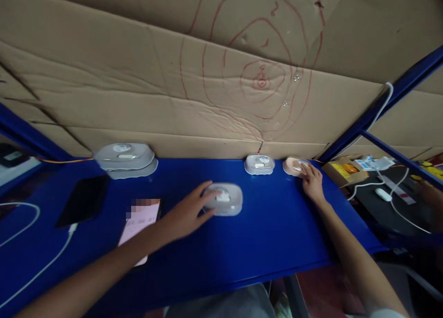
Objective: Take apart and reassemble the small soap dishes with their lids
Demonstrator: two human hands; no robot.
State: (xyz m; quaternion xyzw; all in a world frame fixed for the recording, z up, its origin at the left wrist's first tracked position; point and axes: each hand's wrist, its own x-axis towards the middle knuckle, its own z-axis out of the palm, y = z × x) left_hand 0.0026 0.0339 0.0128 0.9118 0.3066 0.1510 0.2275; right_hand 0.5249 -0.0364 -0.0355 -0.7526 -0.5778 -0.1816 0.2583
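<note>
The translucent box point(232, 202) is sitting nearer the person and to the left of the small grey box point(259, 170), and the left hand point(192, 212) is holding its thumb and fingers spread about one end; the right hand point(314, 182) is resting curled fingers on the pinkish box point(291, 167) just right of the grey one, but whether they are pinching I cannot tell. Both handled boxes are looking light, stiff and slightly slippery, with opposite side walls probably offering the surest hold.

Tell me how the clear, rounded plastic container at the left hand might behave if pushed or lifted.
The clear, rounded plastic container looks moulded, so it is probably stiff. Its see-through body hints at thin walls, so it may be light. Being low and wide, it would likely slide rather than roll on the flat blue tabletop.
</note>
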